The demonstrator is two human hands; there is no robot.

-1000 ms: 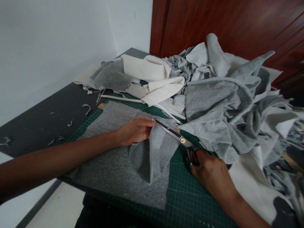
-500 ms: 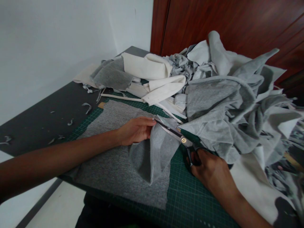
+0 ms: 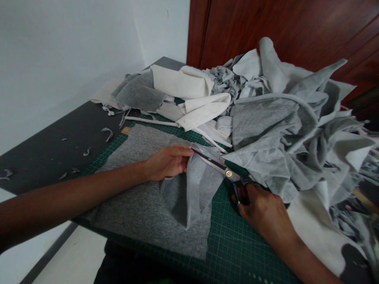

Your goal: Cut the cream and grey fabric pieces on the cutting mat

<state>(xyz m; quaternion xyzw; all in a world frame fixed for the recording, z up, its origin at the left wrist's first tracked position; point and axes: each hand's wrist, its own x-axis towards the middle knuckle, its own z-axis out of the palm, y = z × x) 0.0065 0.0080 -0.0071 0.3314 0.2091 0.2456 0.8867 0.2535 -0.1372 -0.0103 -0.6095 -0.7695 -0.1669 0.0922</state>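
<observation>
Near edge of the worktop: my right hand point(image 3: 263, 209), closed in the handles of the scissors point(image 3: 220, 167), has barely moved, and the blades are still at the grey knit fabric point(image 3: 142, 205) on the cutting mat point(image 3: 237, 244). My left hand point(image 3: 167, 161) keeps pinching the fabric's raised fold, so the cut is probably mid-stroke.

Big scrap fabric pile point(image 3: 284, 130) blocks the whole right side & back; open room on the dark tabletop point(image 3: 50, 154) left, just tiny offcuts point(image 3: 107, 133).

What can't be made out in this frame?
Head view, scissors: lower blade hidden under the lifted grey fabric, tip lost at the left hand.
Head view, right hand: grip inside the handles hidden by its own back.
Head view, cutting mat: far right buried under the fabric pile.
</observation>
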